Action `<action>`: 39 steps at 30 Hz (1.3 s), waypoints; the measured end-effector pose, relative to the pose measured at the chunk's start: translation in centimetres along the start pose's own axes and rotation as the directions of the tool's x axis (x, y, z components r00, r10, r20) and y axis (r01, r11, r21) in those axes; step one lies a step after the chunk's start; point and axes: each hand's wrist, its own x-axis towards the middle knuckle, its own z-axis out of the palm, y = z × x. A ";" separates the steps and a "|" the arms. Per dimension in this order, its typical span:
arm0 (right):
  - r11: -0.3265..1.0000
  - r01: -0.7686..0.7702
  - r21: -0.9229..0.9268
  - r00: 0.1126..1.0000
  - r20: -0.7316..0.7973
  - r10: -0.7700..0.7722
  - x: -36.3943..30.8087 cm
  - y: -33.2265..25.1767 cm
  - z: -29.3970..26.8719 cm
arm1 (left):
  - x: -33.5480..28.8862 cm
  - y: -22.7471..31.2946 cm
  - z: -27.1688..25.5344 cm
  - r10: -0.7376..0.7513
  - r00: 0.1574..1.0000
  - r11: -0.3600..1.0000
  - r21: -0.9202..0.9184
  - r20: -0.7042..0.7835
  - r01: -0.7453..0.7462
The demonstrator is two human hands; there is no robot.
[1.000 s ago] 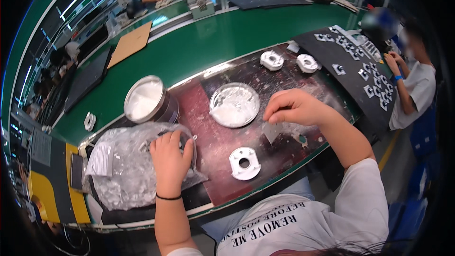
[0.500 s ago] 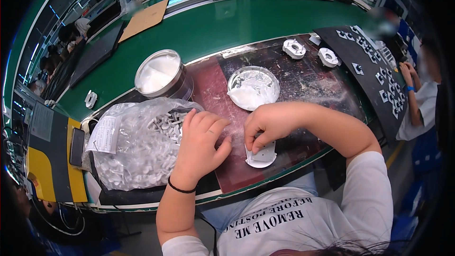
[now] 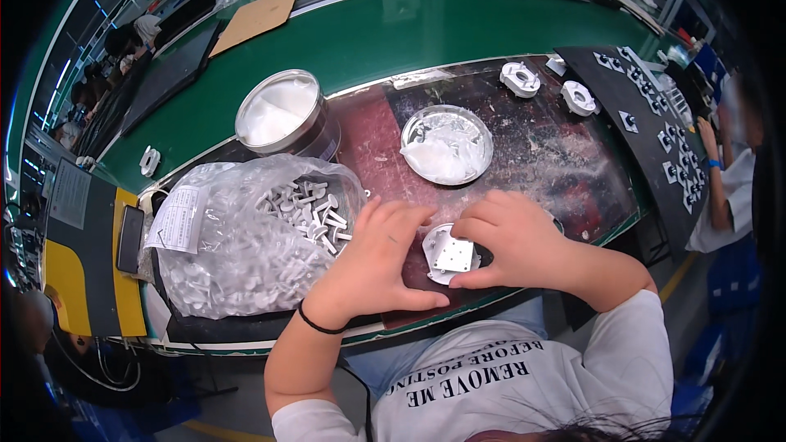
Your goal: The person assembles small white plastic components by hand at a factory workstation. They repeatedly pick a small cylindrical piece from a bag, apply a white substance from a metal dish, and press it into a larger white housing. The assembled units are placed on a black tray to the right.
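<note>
A white round plastic part point(image 3: 438, 271) lies on the dark red work mat with a square white plate with small holes point(image 3: 454, 254) on top of it. From its right side my right hand point(image 3: 512, 237) holds it, thumb at the near edge and fingers at the far edge. My left hand point(image 3: 372, 258) curves round its left side with thumb and fingers spread, holding nothing. Just left of that hand is a clear plastic bag point(image 3: 233, 254), its opening showing many small grey-white stemmed pieces point(image 3: 307, 213).
Beyond the hands stand a round metal dish point(image 3: 448, 147) with white film and a metal tin point(image 3: 282, 115). Two white ring-shaped parts point(image 3: 520, 79) sit at the far right. A black board point(image 3: 647, 143) carries several small parts near a co-worker. A yellow-and-grey machine point(image 3: 90, 254) stands left.
My left hand has moved from the bag's opening to the white part. My right hand has stopped pinching at the plate and spread round the part's right side. The view has shifted slightly.
</note>
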 end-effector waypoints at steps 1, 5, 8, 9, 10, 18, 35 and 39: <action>1.000 0.003 -0.025 1.000 0.007 -0.003 -0.1 -0.1 0.2 | 0.0 0.0 0.5 0.001 1.000 1.000 0.000 0.016 -0.001; 0.993 0.038 -0.113 0.999 0.015 -0.037 -0.1 -0.1 0.0 | 0.2 -0.3 2.3 0.044 0.998 0.999 0.006 -0.049 -0.044; 0.994 0.064 -0.083 0.998 0.014 -0.063 -0.1 0.2 -0.6 | 0.3 -0.4 2.7 0.060 0.995 0.997 0.051 -0.084 -0.056; 0.992 0.101 -0.074 0.995 0.011 -0.101 -0.1 0.5 -0.6 | 0.3 -0.4 2.8 0.062 0.994 0.996 0.064 -0.091 -0.057; 0.988 0.138 -0.063 0.990 0.007 -0.138 -0.1 0.8 -0.6 | 0.2 -0.4 2.9 0.065 0.993 0.995 0.077 -0.097 -0.057; 0.979 0.203 -0.029 0.978 0.046 -0.201 -0.1 1.4 -0.3 | 0.3 -0.7 3.1 0.052 0.994 0.999 0.014 -0.098 -0.051; 0.972 0.225 -0.071 0.970 0.115 -0.216 0.3 1.3 -0.9 | 0.4 -0.9 3.3 0.052 0.994 0.998 -0.018 -0.094 -0.054; 0.970 0.231 -0.076 0.969 0.110 -0.222 0.2 1.2 -0.9 | 0.5 -0.7 3.2 0.044 0.995 0.999 -0.019 -0.085 -0.046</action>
